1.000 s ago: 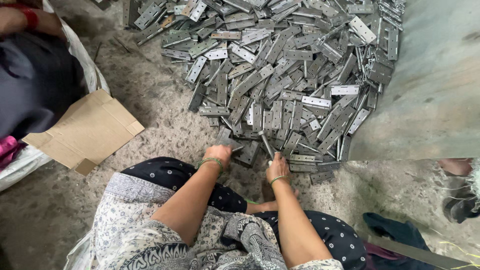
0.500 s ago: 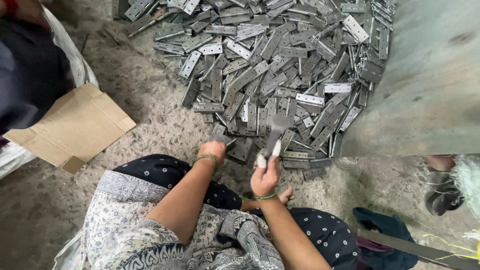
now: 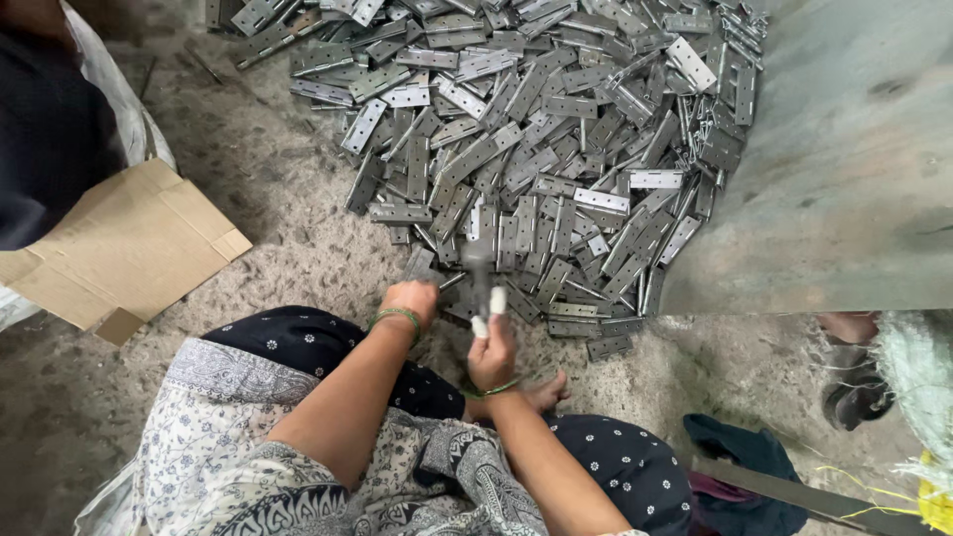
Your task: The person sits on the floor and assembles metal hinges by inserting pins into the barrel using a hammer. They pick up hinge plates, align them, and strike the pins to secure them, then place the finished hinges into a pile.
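Observation:
A big pile of grey metal hinges (image 3: 556, 129) covers the sandy floor in front of me. My left hand (image 3: 409, 299), with a green bangle at the wrist, presses on a hinge (image 3: 421, 264) at the pile's near edge. My right hand (image 3: 490, 349), with white tape on two fingertips, is raised and grips a small hammer (image 3: 478, 260). The hammer is blurred by motion and hangs over the hinges next to my left hand. My patterned clothes and one bare foot (image 3: 546, 392) fill the bottom of the view.
A flattened brown cardboard piece (image 3: 129, 248) lies at the left, beside a white sack (image 3: 119, 99) and another person in dark clothing (image 3: 45, 129). A grey board (image 3: 844, 149) stands at the right. Below it are someone's foot (image 3: 852, 392), a dark blue cloth (image 3: 745, 457) and a metal strip (image 3: 794, 493).
My right hand has lifted off the floor beside the left one and now holds the hammer up over the pile's edge. My left hand has stayed down on the hinge.

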